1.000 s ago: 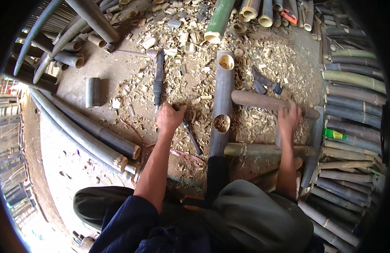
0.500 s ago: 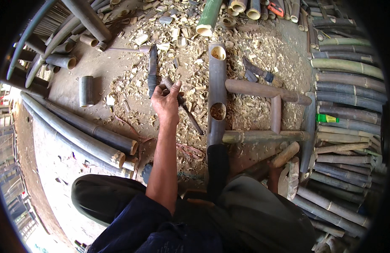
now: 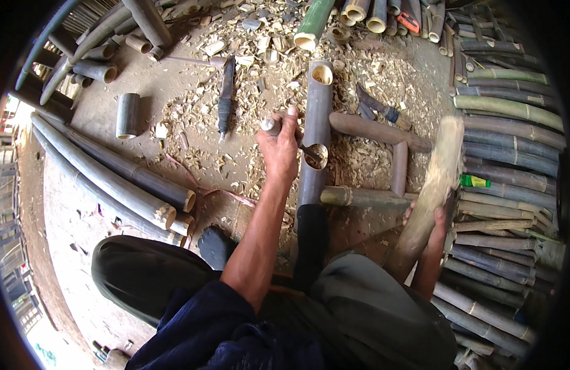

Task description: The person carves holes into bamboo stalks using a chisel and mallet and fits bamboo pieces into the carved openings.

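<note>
My left hand [image 3: 280,151] is closed round the handle of a chisel [image 3: 270,126]. Its dark blade reaches into the lower round hole of a dark bamboo pole [image 3: 318,117], which has a second hole near its far end. On the right, my right hand [image 3: 438,226] grips a thick pale wooden club [image 3: 442,160], raised upright and slightly blurred. My foot in a dark sock [image 3: 312,228] rests against the near end of the bamboo pole. A bamboo frame with crosspieces [image 3: 371,131] lies right of that pole.
A dark-handled knife [image 3: 224,102] lies left of the pole among wood chips [image 3: 205,117]. A curved blade [image 3: 376,103] lies to its right. Bamboo lengths [image 3: 131,172] lie at left, more [image 3: 510,132] are stacked at right with a green bottle [image 3: 475,180]. A short bamboo piece [image 3: 127,116] stands farther left.
My left hand has moved right with the chisel, bringing its blade from beside the pole into the lower hole. My right hand has lifted the wooden club from low near my knee.
</note>
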Demonstrator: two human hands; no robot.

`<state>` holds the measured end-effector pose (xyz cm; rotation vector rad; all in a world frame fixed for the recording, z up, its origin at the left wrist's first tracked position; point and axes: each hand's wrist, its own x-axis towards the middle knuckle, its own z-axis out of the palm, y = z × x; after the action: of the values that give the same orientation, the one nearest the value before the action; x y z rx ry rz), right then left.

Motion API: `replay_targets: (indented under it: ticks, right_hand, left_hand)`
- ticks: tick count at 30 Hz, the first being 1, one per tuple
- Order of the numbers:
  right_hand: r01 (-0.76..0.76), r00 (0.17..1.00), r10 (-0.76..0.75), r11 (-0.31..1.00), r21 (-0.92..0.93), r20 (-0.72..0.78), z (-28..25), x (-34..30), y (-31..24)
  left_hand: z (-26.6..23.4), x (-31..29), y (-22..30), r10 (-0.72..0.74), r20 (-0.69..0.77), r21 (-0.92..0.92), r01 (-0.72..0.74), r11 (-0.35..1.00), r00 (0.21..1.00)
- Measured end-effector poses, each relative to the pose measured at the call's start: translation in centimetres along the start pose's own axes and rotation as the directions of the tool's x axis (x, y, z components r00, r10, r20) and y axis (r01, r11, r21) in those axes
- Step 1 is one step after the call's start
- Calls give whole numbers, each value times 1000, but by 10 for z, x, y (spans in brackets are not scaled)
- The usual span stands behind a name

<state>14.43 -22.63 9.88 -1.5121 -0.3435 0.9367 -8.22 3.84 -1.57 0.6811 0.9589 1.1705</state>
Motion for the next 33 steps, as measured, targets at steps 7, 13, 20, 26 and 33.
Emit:
replay_targets:
  ticks: [7,13,20,26,33]
  right_hand:
    - [104,931,36,929,-356,364,103,29,-80]
    - [470,742,12,704,-533,670,144,48,-81]
    - [627,636,63,537,-564,769,172,57,-93]
    - [678,545,65,553,-485,836,209,59,-115]
    - [814,486,262,213,-541,834,255,61,-116]
  left_hand:
    - [-12,-25,-7,12,64,-97,-5,995,998]
    - [-12,-31,-7,78,8,-209,-75,975,997]
    - [-10,-34,-6,68,-47,-155,-75,985,997]
    - [-6,-43,-13,46,-156,-186,-75,980,987]
    - [-14,-41,-32,249,-127,73,-241,968,960]
